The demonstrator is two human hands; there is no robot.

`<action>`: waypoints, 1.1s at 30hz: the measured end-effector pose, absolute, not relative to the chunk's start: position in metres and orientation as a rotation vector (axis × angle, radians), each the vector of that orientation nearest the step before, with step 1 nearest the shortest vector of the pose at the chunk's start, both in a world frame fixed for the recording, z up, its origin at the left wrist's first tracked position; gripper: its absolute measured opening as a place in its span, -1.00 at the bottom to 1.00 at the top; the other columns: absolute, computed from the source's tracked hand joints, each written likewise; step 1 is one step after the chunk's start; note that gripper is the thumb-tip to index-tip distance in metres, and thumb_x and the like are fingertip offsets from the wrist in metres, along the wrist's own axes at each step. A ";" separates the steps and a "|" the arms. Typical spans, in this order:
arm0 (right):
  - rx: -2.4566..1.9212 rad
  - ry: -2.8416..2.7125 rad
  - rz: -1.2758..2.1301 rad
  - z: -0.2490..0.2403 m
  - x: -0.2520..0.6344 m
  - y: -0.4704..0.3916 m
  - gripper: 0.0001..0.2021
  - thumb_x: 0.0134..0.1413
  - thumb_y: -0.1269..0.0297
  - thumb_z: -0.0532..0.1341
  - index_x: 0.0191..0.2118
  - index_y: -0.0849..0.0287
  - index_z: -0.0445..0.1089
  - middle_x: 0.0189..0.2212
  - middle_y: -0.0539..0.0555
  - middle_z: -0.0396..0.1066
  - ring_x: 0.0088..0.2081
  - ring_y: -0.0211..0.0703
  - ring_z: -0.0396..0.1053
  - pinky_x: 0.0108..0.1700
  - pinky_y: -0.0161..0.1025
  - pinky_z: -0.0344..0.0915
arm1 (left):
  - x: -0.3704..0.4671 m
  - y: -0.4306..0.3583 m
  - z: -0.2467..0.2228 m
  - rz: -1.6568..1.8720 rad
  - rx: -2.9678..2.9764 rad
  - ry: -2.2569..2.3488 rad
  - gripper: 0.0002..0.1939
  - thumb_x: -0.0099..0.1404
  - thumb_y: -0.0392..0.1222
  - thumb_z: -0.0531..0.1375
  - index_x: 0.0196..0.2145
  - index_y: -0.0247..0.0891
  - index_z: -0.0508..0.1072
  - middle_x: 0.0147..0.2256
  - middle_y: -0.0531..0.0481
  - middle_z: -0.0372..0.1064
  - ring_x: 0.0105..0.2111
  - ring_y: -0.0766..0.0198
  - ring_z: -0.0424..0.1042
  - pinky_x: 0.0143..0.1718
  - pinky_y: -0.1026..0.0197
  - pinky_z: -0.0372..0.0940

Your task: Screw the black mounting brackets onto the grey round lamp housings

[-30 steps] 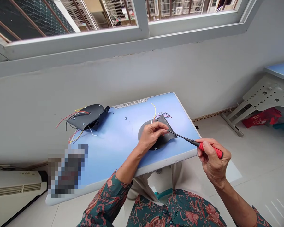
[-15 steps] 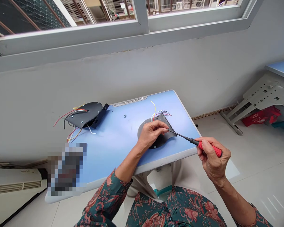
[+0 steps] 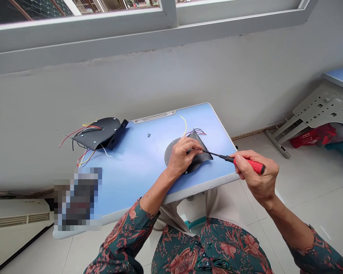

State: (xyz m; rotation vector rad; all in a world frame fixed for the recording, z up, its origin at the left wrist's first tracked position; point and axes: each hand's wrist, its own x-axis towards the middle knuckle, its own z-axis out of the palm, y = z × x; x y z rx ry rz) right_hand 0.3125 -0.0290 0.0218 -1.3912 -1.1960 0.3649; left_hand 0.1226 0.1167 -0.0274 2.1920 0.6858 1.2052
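Observation:
My right hand [image 3: 258,173] grips a screwdriver [image 3: 250,164] by its red and black handle, the dark shaft pointing left. At the shaft's tip, my left hand [image 3: 184,154] is closed in a pinch over a black, rounded metal part [image 3: 200,161]. Whether the fingers hold a small screw there or only the tip is too small to make out. This part lies on the blue desk, partly covered by the left hand, with yellow, white, red and dark wires [image 3: 198,131] rising behind it. A few tiny screws [image 3: 149,135] lie in the desk's middle.
A second black metal housing [image 3: 104,133] with coloured wires sits at the left of the blue desk [image 3: 125,182]. A blurred-out dark object [image 3: 81,199] lies at the near left corner. Wall and window stand behind; another desk [image 3: 328,95] is at right.
The view has tipped slightly downward. My right hand has turned the screwdriver a little, so its shaft lies flatter. My left hand stays at the tip.

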 end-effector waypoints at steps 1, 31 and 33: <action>-1.411 -1.260 0.341 0.032 0.314 -0.025 -0.74 0.19 0.19 0.28 -0.49 0.14 0.55 -0.62 0.01 0.42 -0.61 -0.24 0.30 -0.53 -0.24 0.23 | 0.123 0.117 -0.028 1.229 2.254 0.672 -0.87 0.34 -0.31 0.30 -0.37 -0.18 0.60 -0.33 -0.01 0.59 -0.28 0.21 0.52 -0.07 0.04 0.42; -1.435 -1.996 0.605 0.097 0.291 0.102 -0.55 -0.10 0.36 0.34 -0.71 0.11 0.02 -0.75 -0.12 -0.11 -0.65 -0.46 -0.18 -0.60 -0.34 -0.32 | 0.115 0.133 -0.044 0.972 2.531 0.570 -0.76 0.38 -0.39 0.15 -0.32 -0.22 0.60 -0.30 -0.05 0.56 -0.26 0.17 0.43 -0.15 0.10 0.37; -1.459 -2.026 0.620 0.097 0.289 0.103 -0.54 -0.08 0.35 0.32 -0.70 0.10 -0.01 -0.75 -0.11 -0.10 -0.65 -0.45 -0.16 -0.60 -0.33 -0.29 | 0.117 0.131 -0.042 0.997 2.479 0.632 -0.79 0.38 -0.39 0.15 -0.29 -0.21 0.58 -0.29 -0.03 0.57 -0.25 0.18 0.46 -0.13 0.10 0.37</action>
